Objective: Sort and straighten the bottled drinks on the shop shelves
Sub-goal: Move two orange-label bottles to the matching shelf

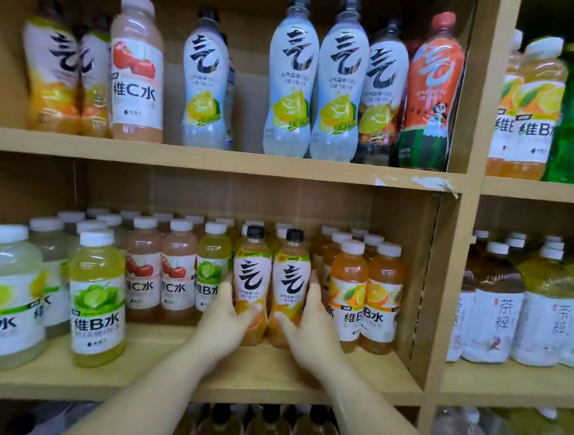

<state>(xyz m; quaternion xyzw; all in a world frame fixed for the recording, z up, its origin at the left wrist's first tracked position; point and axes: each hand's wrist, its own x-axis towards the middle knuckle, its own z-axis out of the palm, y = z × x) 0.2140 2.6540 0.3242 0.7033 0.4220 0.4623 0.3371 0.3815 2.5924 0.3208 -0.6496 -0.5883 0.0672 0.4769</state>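
Two bare forearms reach in from below, side by side. The left hand [225, 316] wraps one black-capped orange bottle [251, 276], thumb across its front; the right hand [310, 324] grips a second black-capped bottle [289, 280] likewise. Both bottles stand upright, caps up, touching, labels outward, on the shelf board [166, 372]. Just beyond the right hand stand two front white-capped orange bottles [347, 299]; beyond the left, two cherry-label bottles [142, 275]

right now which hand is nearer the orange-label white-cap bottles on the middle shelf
Right. The right hand grips a black-capped bottle right beside the orange-label bottles; the left hand holds the other black-capped bottle, farther left.
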